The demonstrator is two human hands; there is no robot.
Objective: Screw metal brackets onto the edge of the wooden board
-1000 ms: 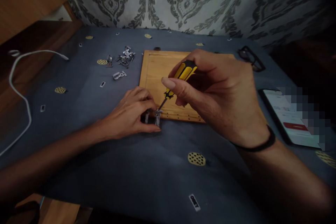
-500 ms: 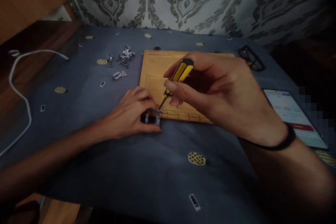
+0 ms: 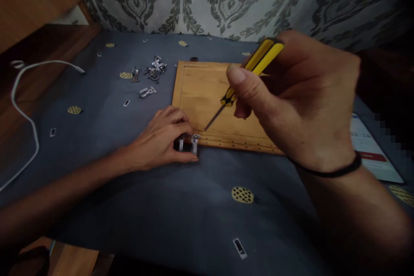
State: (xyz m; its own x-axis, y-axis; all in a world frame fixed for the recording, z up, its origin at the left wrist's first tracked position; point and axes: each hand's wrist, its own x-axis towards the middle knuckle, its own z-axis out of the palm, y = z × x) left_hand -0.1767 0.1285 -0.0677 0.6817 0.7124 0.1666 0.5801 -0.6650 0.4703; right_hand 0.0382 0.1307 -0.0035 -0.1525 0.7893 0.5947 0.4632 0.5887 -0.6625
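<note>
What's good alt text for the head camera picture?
A right hand holds a yellow-and-black screwdriver, its tip apart from the metal hardware framed by the left hand at the near edge of a wooden board. More metal pieces lie on a blue patterned tablecloth.

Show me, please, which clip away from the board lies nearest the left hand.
The lone metal clip in front of the pile; others lie farther from that hand.

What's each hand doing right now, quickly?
Left hand: half-closed, holding a silvery metal clip at the edge of a light-brown rectangular wooden board.
Right hand: closed, holding a yellow-and-black screwdriver with a thin metal shaft.
</note>
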